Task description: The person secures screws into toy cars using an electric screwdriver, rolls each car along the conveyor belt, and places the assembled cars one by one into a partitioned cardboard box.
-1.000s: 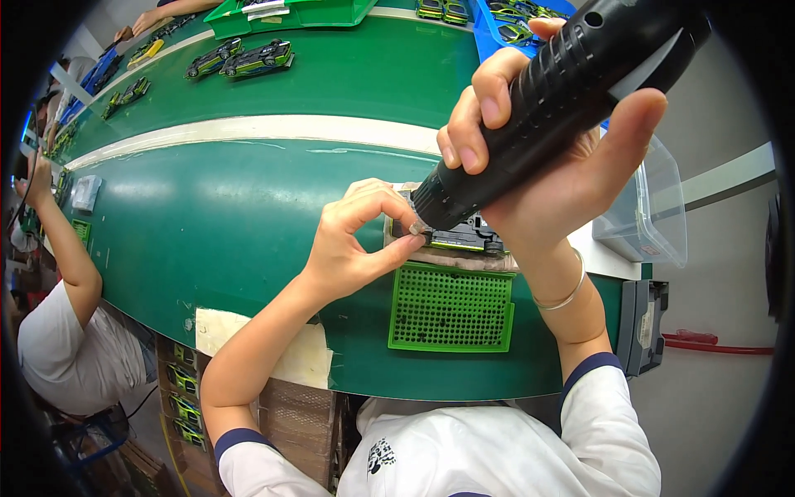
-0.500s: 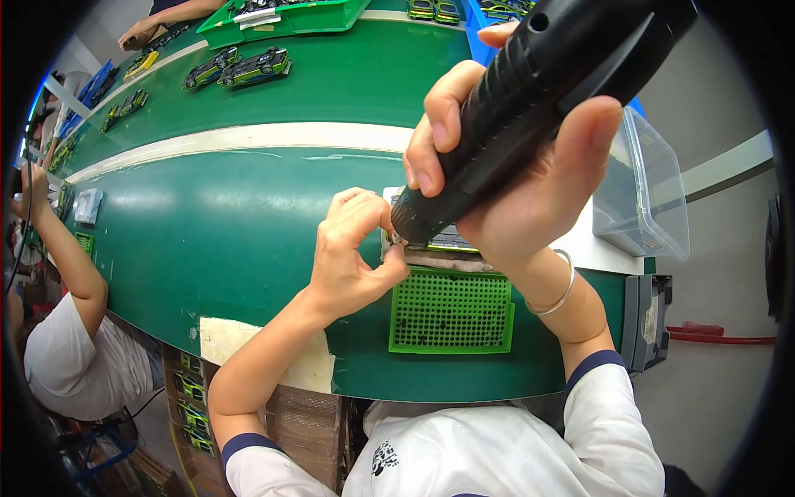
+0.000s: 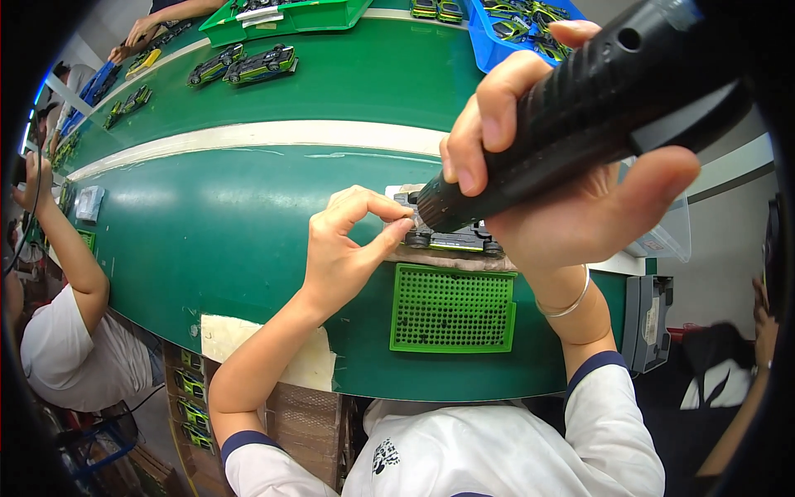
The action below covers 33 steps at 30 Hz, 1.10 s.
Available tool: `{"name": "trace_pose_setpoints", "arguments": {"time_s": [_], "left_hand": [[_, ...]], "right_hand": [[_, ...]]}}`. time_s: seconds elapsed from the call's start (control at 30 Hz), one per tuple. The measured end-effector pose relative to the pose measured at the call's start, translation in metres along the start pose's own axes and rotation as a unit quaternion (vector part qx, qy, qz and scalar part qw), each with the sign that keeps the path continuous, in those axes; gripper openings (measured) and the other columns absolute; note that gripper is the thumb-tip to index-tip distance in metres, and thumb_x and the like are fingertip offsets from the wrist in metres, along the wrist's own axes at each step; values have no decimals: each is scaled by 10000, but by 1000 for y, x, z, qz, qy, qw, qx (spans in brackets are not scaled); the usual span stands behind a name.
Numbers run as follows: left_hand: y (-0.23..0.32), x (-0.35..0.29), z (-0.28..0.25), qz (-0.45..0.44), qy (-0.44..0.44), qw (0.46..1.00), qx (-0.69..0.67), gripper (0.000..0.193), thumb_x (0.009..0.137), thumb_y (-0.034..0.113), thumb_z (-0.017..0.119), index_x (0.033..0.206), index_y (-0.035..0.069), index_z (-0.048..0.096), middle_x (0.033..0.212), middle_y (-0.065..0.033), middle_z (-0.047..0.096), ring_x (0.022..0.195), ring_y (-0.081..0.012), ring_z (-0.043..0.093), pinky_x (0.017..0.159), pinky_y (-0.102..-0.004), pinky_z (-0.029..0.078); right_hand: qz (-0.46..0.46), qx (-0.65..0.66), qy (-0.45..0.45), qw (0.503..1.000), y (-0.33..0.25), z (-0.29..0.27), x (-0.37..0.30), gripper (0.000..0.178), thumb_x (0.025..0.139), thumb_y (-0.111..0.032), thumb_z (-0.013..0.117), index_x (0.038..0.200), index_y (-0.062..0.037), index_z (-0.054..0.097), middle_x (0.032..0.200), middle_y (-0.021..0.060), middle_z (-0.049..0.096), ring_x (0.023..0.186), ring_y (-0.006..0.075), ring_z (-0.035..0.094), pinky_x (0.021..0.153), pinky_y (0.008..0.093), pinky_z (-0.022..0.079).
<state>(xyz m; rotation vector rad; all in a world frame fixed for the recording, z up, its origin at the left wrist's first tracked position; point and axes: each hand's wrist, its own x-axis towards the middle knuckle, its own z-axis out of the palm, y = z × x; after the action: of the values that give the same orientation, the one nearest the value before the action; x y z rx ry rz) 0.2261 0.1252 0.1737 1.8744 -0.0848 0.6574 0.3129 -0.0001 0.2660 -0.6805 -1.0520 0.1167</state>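
Black handheld tool (image 3: 571, 124) slants over the near right part of the green bench (image 3: 207, 215), its ribbed end down over the left end of a toy car (image 3: 455, 240). The right hand (image 3: 563, 215) wraps it, fingers curled round its far side, thumb stretched out to the right near the tool's lever. Closest to the bench edge, a cream sheet (image 3: 228, 335) lies on the left with the left forearm across it, and a green perforated tray (image 3: 451, 348) sits to the right. Just beyond the tray, the toy car lies underside up on a brownish rest (image 3: 451, 262). The left hand (image 3: 335, 244) reaches in from the left, thumb and forefinger narrowed to a pinch beside the tool's end; whether something small sits between them, I cannot tell. Farther off, a white strip (image 3: 273, 134) crosses the bench. Past it, two upturned cars (image 3: 261, 65) lie on the left; at the far side are a green bin (image 3: 323, 26) and, right of it, a blue bin (image 3: 489, 54) holding more cars.
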Motion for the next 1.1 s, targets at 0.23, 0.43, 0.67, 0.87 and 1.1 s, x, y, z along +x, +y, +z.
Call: {"name": "trace_pose_setpoints", "arguments": {"time_s": [0.23,0.43,0.67,0.87,1.1], "left_hand": [[-2,6,-3,176,-13,971,164,120,634,82,703,681,92,592,661,9,597,671,-147,551,758,-315,364],[2,7,-3,238,-12,946,221,152,613,107,715,640,125,567,640,32,583,658,-134,546,808,-363,349],[4,6,-7,255,-30,930,262,135,624,131,709,640,131,575,642,45,576,666,-128,546,864,-397,345],[6,8,-8,268,-35,915,299,149,626,153,712,621,129,565,622,45,558,660,-127,542,872,-410,347],[-6,12,-17,128,-75,970,192,540,563,313,774,997,88,544,1013,-40,563,981,-214,517,966,-444,272]], "right_hand": [[50,-89,9,995,-23,10,3,908,668,-784,261,1250,-87,232,748,86,434,515,154,485,492,313,423],[42,-24,-6,999,-14,3,0,628,716,-498,403,1117,-22,313,768,112,474,541,155,513,497,283,438],[35,52,-31,998,1,-5,-4,331,773,-163,569,963,54,407,791,141,521,572,157,546,503,248,457],[8,43,8,999,12,1,-11,431,725,-130,657,1019,35,389,827,133,541,632,157,561,560,257,474],[133,-209,43,968,-1,20,-1,961,639,-798,377,1200,-35,216,690,93,454,485,148,484,451,241,423]]}}
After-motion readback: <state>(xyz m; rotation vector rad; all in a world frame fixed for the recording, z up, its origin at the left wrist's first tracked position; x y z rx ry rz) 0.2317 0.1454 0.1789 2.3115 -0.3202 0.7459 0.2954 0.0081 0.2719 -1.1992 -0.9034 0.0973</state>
